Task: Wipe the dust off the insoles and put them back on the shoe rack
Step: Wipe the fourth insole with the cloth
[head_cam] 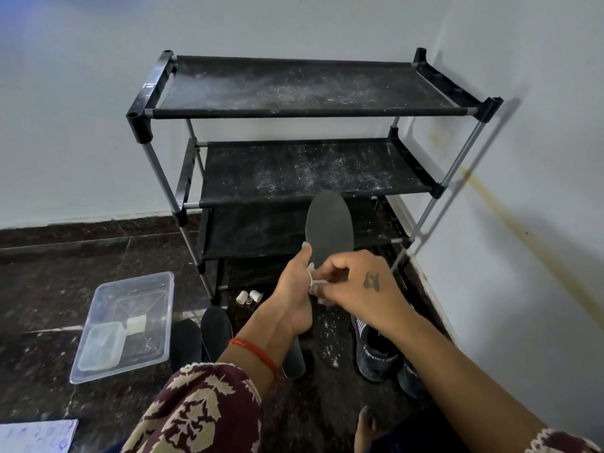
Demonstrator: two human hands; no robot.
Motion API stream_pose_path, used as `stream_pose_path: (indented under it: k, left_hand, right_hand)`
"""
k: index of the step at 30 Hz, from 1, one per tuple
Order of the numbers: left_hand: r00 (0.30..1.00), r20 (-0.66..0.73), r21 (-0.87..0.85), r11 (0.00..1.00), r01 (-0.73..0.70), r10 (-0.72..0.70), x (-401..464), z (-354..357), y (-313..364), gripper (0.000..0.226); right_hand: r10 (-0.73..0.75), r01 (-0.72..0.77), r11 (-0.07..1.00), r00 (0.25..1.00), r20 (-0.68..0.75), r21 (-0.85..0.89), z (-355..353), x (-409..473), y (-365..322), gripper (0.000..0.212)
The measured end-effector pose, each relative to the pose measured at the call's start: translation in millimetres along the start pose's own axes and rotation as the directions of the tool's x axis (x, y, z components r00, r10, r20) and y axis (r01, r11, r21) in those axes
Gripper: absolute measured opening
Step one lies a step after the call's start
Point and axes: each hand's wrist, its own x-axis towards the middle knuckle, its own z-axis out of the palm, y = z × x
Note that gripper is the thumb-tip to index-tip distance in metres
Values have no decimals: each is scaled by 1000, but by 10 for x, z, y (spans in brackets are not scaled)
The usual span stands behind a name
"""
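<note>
- L hand (295,289), centre of frame: fingers curled round the lower part of a dark grey insole (330,228), holding it upright w/ the toe end pointing up, in front of the rack's lower shelves.
- R hand (356,282), just right of L: fingertips pinch a small white cloth (315,284) against the insole's lower edge; back of hand faces the camera, w/ a dark mark on it.
- Shoe rack (307,109), upper centre: black fabric shelves on metal poles, set in the wall corner; top & middle shelves speckled w/ white dust.
- On the floor, lower centre, left of the L forearm: two dark insoles (199,338) side by side. Another dusty insole (328,341) lies betw. the forearms, speckled white.
- Pair of dark sneakers (379,351) lower right, partly under the R forearm.
- Clear plastic tub (130,325) lower left, w/ a smaller clear container inside.
- Two small white caps (248,296) on the floor at the rack's foot.
- Red thread bracelet (255,351) on L wrist; patterned maroon sleeve (199,410) at bottom.
</note>
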Motion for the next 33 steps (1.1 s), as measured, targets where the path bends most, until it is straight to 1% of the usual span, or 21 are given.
stream_pose_path:
  k: [2, 5, 8, 11, 12, 14, 15, 16, 17, 18, 19, 20, 21, 23, 25, 29, 33]
  left_hand:
    - [999, -26, 11, 999, -37, 37, -7, -10, -14, 45]
    - [1000, 27, 8, 1000, -8, 8, -19, 1, -26, 50]
    - [996, 92, 4, 1000, 20, -20, -35, 38, -41, 52]
    - [990, 127, 24, 998, 63, -65, -45, 69, -58, 57]
    - [988, 132, 28, 997, 75, -78, -50, 68, -56, 59]
    - [989, 122, 26, 996, 80, -83, -41, 65, -42, 61]
    - [990, 117, 18, 997, 79, -81, -23, 55, -36, 62]
    - [990, 120, 4, 997, 79, -79, -30, 55, -26, 63]
    - [990, 114, -4, 997, 79, -78, -25, 51, -23, 63]
    - [991, 104, -2, 997, 79, -78, -22, 48, -20, 63]
    - [994, 83, 10, 998, 69, -69, -2, 36, -23, 63]
    - [997, 57, 27, 998, 54, -55, 10, 25, -27, 61]
    - [999, 23, 49, 998, 36, -37, 31, 11, -33, 59]
    - [1000, -7, 63, 998, 17, -16, 25, 0, -32, 54]
    - [999, 23, 32, 999, 30, -31, -5, 6, -26, 51]
    - [993, 97, -12, 997, 74, -73, -53, 32, -31, 51]
    - [987, 125, -25, 994, 108, -104, -68, 53, -29, 52]
  right_hand:
    - [-34, 30, 991, 999, -25, -127, 58, 24, 6, 6]
    - [-8, -9, 964, 998, -64, -266, 4, 97, 61, 9]
    - [5, -52, 940, 990, -139, -337, -106, 154, 137, 10]
    - [59, -134, 907, 979, -193, -398, -208, 167, 195, 14]
    - [63, -152, 898, 973, -221, -413, -239, 168, 220, 13]
    - [25, -154, 904, 950, -312, -398, -297, 176, 235, 12]
    - [5, -136, 927, 936, -351, -349, -306, 169, 213, 10]
    - [2, -104, 958, 934, -357, -266, -302, 154, 183, 7]
    - [19, -71, 985, 948, -317, -154, -286, 128, 133, 4]
    - [53, -62, 998, 972, -231, -31, -251, 93, 67, 2]
    - [89, -80, 994, 988, -123, 76, -203, 48, 3, 5]
    - [104, -99, 987, 994, -35, 127, -143, 14, -34, 8]
    - [94, -94, 991, 996, 2, 93, -82, 4, -38, 9]
    - [47, -48, 997, 999, -18, -68, -6, 25, -16, 8]
    - [26, -34, 987, 999, -46, -159, 1, 66, 23, 6]
    - [15, -45, 963, 994, -112, -267, -29, 144, 117, 3]
    - [44, -99, 944, 983, -179, -314, -126, 197, 220, 6]
